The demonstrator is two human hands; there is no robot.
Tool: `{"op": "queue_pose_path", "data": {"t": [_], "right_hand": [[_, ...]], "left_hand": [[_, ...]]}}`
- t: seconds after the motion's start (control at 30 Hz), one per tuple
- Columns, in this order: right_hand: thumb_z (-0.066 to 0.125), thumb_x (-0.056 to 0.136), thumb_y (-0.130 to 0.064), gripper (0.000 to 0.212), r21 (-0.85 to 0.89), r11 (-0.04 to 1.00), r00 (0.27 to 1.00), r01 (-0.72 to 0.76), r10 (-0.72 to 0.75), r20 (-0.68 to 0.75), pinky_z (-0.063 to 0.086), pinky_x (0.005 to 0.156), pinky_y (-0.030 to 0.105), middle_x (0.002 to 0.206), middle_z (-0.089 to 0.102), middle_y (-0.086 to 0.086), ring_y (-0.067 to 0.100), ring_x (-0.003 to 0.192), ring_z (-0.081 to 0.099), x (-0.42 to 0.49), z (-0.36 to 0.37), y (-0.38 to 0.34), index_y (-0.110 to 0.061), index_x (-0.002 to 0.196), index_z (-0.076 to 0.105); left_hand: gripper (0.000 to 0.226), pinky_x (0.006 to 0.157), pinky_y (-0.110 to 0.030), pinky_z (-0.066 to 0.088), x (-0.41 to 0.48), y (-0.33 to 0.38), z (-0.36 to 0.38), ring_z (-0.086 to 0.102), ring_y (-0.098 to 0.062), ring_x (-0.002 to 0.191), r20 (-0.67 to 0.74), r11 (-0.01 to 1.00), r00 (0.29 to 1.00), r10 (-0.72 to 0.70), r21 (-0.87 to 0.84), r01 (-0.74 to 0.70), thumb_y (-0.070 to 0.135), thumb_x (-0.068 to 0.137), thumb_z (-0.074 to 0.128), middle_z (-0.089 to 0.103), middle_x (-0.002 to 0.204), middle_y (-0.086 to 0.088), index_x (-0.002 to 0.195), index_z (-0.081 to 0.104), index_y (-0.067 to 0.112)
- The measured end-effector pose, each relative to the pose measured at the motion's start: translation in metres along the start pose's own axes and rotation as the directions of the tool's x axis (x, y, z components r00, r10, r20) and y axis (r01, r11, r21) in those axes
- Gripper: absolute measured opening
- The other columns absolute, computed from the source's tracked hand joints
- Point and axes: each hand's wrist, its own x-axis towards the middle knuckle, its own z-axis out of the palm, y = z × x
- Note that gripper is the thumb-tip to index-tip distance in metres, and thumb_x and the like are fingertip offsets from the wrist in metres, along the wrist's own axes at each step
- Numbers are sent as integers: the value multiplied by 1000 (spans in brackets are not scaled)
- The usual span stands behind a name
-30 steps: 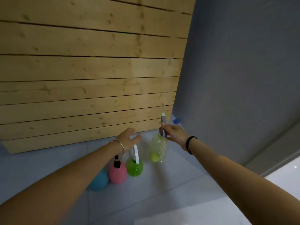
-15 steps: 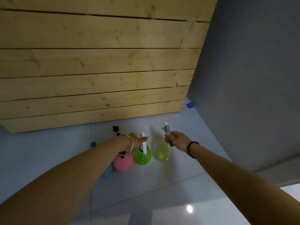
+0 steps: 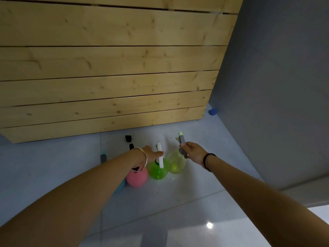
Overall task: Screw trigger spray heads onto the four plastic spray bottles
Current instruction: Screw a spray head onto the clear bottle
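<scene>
Round translucent yellow bottle (image 3: 176, 162), gripped

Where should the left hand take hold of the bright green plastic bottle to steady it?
Probably the narrow shoulder just below the white trigger spray head, coming from the bottle's left, where the left hand already is. The bright green plastic bottle stands upright, its round ribbed belly looks too wide for a firm grip, and the yellow-green bottle crowds its right side.

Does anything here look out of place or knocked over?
Nothing looks spilled or broken. The one stray thing is a small blue object lying alone on the floor by the grey wall, apart from the row of bottles. The yellow bottle, held by the right hand, seems to lean slightly.
</scene>
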Motion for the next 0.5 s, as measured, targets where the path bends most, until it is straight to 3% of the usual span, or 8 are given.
{"op": "queue_pose_path", "data": {"t": [0.17,0.27,0.37,0.5], "right_hand": [[38,99,-32,38,-33,999,1000,-11,11,-5,39,86,33,89,56,11,25,92,54,2,1,-2,-17,65,49],[41,97,-32,27,-61,998,1000,-10,11,3,38,74,27,93,55,8,21,88,50,6,2,1,-12,90,58],[45,96,-34,37,-98,995,1000,-19,18,-10,36,80,26,104,53,4,19,96,49,7,2,4,-11,124,53],[44,96,-35,43,-114,993,999,-37,36,-16,36,86,27,121,56,9,24,109,53,6,2,4,-13,132,49]], "left_hand": [[78,107,-38,36,0,-2,-2,37,-31,134,-4,1000,1000,-11,-7,11,53,91,42,27,154,-14,149,16,7],[78,107,-39,37,0,-3,-3,39,-31,134,-13,1000,1000,-17,1,17,54,91,41,29,153,-14,149,17,9],[78,108,-39,36,-1,-3,-4,38,-31,134,-23,1000,1000,-16,15,16,55,91,40,31,152,-15,149,18,9],[77,108,-37,33,-2,-1,-5,34,-31,137,-20,1000,1000,-9,17,9,53,92,39,26,154,-14,149,16,8]]}}
